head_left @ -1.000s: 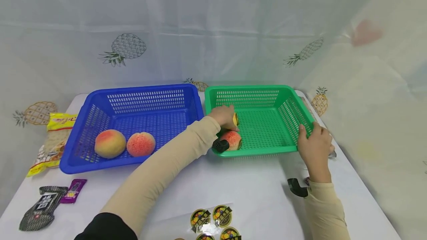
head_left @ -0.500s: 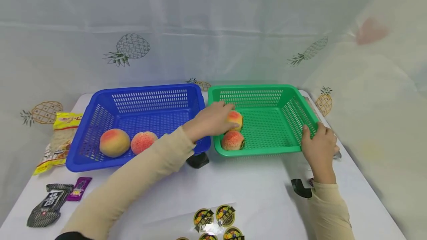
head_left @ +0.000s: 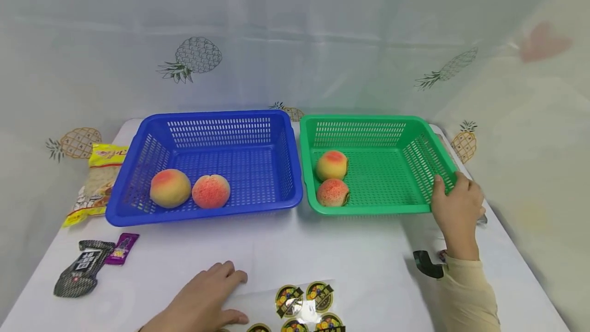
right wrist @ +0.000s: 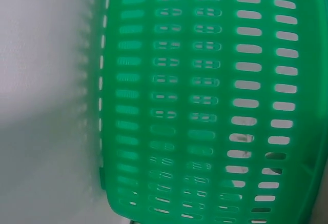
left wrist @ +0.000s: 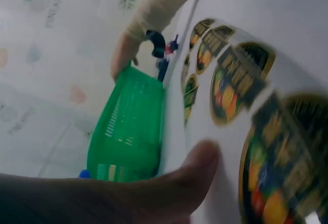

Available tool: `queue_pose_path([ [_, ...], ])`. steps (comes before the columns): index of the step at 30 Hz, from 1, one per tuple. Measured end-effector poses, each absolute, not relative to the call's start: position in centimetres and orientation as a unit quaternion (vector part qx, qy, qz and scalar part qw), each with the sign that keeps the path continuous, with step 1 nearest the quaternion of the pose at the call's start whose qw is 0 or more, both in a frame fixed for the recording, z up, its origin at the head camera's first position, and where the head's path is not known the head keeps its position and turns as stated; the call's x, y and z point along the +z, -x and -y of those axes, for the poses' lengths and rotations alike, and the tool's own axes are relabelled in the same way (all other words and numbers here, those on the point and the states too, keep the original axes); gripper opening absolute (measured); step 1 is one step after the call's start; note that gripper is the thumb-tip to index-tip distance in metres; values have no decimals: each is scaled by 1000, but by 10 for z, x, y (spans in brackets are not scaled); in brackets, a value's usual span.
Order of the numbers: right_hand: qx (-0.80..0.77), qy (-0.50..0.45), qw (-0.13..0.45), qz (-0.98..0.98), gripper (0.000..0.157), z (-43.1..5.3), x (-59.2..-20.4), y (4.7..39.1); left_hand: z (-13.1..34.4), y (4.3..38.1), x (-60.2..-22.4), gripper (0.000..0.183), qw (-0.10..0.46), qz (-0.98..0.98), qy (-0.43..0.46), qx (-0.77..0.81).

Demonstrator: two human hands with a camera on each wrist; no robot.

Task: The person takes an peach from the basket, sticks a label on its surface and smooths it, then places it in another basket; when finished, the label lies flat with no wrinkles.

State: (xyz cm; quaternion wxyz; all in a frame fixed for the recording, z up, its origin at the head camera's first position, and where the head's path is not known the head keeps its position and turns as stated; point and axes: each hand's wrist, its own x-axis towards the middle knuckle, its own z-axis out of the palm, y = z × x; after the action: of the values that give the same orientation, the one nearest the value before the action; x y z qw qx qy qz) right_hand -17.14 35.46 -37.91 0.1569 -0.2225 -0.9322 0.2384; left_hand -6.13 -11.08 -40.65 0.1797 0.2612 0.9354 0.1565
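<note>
Head view: grasp by right hand (head_left: 461, 209) on near right corner of green basket (head_left: 378, 175), with thumb inside rim. Released posture at left hand (head_left: 203, 296), with fingers relaxed and thumb spread, at left end of sticker sheet (head_left: 289, 301); contact with sheet not determinable. Inside green basket, near left wall: yellow-red fruit (head_left: 331, 166) behind pinkish fruit (head_left: 332, 192). Immediately left: blue basket (head_left: 251, 168) containing larger peach (head_left: 170, 189) beside pink peach (head_left: 211, 192).

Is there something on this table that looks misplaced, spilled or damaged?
Nothing stands out: two fruits lie inside the blue basket, two more inside the green basket the right hand holds, and no spill or damage is visible.
</note>
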Motion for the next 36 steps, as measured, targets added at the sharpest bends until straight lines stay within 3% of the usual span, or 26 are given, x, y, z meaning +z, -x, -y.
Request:
queue_pose_path([
  [3, 245, 226, 152, 931, 64, -356, -380, 171, 112, 60, -417, 45, 158, -939, -244, 184],
  [7, 247, 230, 147, 930, 64, -357, -381, 169, 109, 67, -421, 26, 86, -946, -218, 223],
  [14, 247, 227, 152, 930, 63, -356, -381, 170, 91, 94, -423, 25, -80, -946, -164, 269],
  [18, 247, 228, 144, 931, 64, -355, -380, 170, 85, 104, -429, 27, -128, -944, -164, 256],
  [26, 247, 224, 156, 930, 63, -357, -380, 171, 82, 97, -426, 25, -111, -951, -170, 235],
  [31, 245, 224, 158, 930, 63, -357, -380, 171, 81, 95, -370, 14, -120, -946, -175, 243],
  [36, 242, 228, 157, 930, 63, -357, -380, 171, 110, 141, -321, 18, -82, -960, -153, 219],
])
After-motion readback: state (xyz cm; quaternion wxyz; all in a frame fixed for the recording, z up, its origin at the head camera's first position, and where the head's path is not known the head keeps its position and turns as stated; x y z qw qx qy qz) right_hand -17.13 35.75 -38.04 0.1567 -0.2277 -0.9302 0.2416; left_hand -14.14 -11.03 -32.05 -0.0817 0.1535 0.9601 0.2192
